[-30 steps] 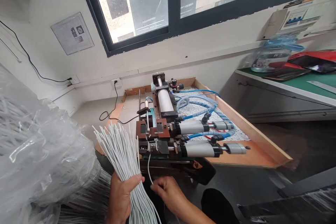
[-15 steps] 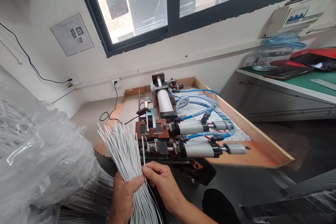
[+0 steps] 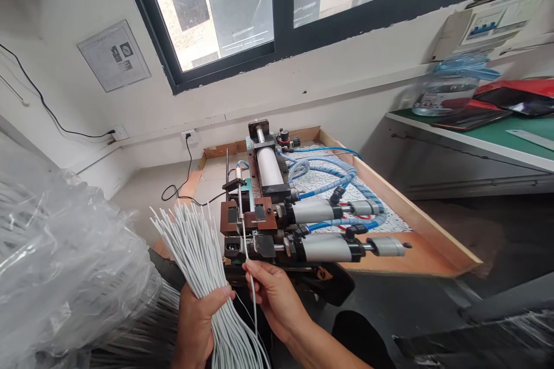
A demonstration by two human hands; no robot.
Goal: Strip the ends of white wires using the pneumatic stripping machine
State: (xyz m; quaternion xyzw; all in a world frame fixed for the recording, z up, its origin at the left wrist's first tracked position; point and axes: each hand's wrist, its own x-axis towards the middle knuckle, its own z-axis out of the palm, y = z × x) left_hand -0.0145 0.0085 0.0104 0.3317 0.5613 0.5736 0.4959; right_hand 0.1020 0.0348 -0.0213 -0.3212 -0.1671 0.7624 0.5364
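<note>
My left hand point(image 3: 199, 317) is wrapped round a thick bundle of white wires point(image 3: 190, 242), whose cut ends fan out toward the upper left. Between thumb and fingers, my right hand point(image 3: 272, 294) pinches one single wire point(image 3: 245, 245) apart from the bundle. That wire's upper end reaches up into the gap between the jaws of a pneumatic machine point(image 3: 265, 213), in front of its brown blocks. Below the pinch, the wire curves down beside the bundle. Silver cylinders point(image 3: 331, 247) extend to the right from the machine.
Clear plastic bags of more wires point(image 3: 73, 265) fill the left side. The machine stands in a wooden-edged tray point(image 3: 433, 242) with blue air hoses point(image 3: 337, 173). To the right is a green-topped table point(image 3: 519, 138) bearing a plastic jug point(image 3: 448, 83). A window point(image 3: 283, 17) is behind.
My right hand has drawn one wire away from the bundle, moving it right and up to the machine's jaws. The left hand with the bundle has shifted slightly left.
</note>
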